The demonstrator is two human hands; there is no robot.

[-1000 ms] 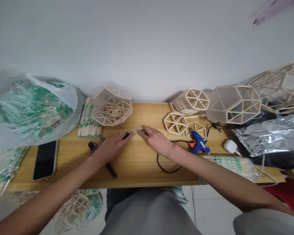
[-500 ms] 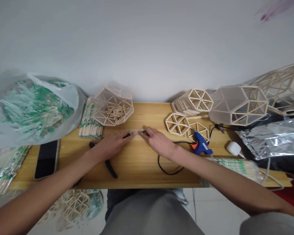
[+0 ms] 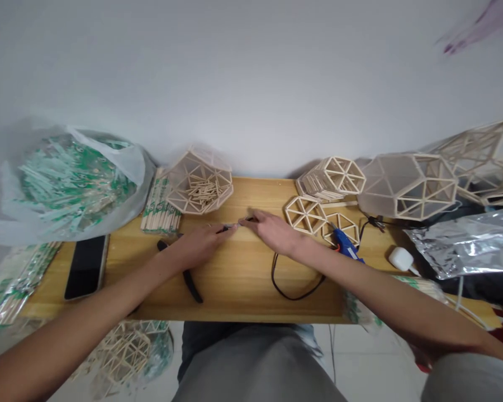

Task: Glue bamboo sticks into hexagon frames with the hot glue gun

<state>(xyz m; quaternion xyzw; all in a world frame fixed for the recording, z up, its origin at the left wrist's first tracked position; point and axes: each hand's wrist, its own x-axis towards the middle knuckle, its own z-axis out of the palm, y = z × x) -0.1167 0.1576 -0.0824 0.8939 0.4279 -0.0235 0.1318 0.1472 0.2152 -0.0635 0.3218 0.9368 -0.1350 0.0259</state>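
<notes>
My left hand (image 3: 203, 244) is closed in a pinch above the middle of the table, with a small dark, slim piece at its fingertips. Facing it, my right hand (image 3: 272, 230) also pinches something small and dark; the fingertips almost meet, and what they hold is too small to name. Under my left forearm lies a black-handled tool (image 3: 191, 287), partly hidden by the arm. Beyond the hands stands a hexagonal stick-frame basket (image 3: 180, 192) holding short wooden sticks (image 3: 205, 194). A blue glue gun (image 3: 347, 245) lies right of my right hand, its tip over a hexagonal stick frame (image 3: 339, 222).
A white plastic bag (image 3: 138, 167) of green wrappers and a phone (image 3: 86, 268) are at left. Another hexagon frame (image 3: 305, 215), a stack of frames (image 3: 331, 177), a larger frame lantern (image 3: 406, 187), a white charger (image 3: 401, 259) and silver foil (image 3: 469, 243) lie right. A black cable (image 3: 291, 296) loops near.
The view has shifted slightly. My two hands stay pinched close together at the table's middle, with small finger movements. My right forearm now covers more of the glue gun.
</notes>
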